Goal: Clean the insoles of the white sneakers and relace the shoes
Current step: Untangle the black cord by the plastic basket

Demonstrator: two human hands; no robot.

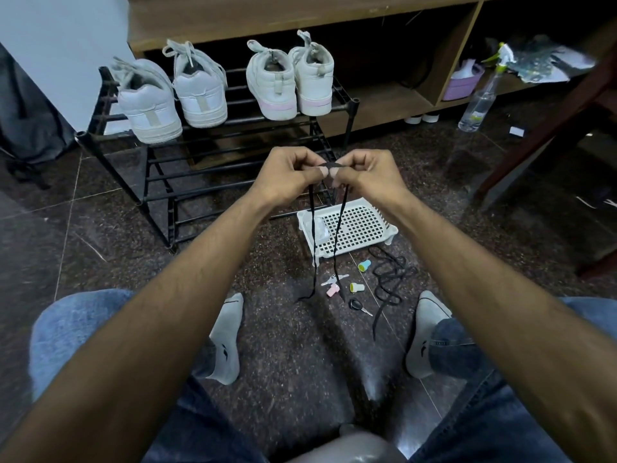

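Dark floor below; both hands [329,173] pinch black lace [338,235].

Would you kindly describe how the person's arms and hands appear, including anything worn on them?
Both forearms are bare, with no sleeves in view. The left hand and the right hand wear no gloves, and no rings, watch or wristband show. Fine hair shows along the forearms. Below them, the person wears blue jeans and grey socks.

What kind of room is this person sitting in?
Probably a home entryway or storage corner: white sneakers sit on a black shoe rack beside low wooden shelving, over a dark stone-tile floor.
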